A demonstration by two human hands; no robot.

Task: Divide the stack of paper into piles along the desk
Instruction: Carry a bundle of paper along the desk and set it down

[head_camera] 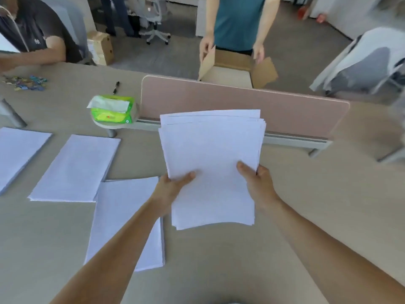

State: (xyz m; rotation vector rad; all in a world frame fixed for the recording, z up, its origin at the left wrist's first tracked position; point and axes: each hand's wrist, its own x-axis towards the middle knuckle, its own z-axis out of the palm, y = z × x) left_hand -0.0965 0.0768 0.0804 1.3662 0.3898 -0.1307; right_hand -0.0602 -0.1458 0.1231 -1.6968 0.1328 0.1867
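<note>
Currently we log the stack of paper (pixel 210 163) held clear of the desk (pixel 306 205), in front of the pink divider panel (pixel 241 102). Its far edge is raised and its near edge sags a little toward us. Three piles lie on the desk to the left. The near pile (pixel 122 216) is partly under the left forearm. The middle pile (pixel 74 170) sits just beyond it, their corners meeting or overlapping; we cannot tell which. The far-left pile (pixel 17 150) is cut by the frame edge.

Handling, our judgement: the sheets are loose, light one by one but of some weight together. They are thin, floppy and smooth enough to slide on one another. The top edges are fanned out of register, so a slack or one-sided hold would likely let sheets shear or spill. The best hold is on both long edges, thumb above and fingers beneath. To lift off a portion, we would part the stack at a corner with a thumb.

Pose: the left hand (pixel 173 185) grips the left edge, thumb flat across the top sheet and fingers hidden beneath. The right hand (pixel 256 178) grips the right edge likewise, thumb pointing inward. Both bare forearms reach forward and converge on the stack. Neither hand is free.
</note>
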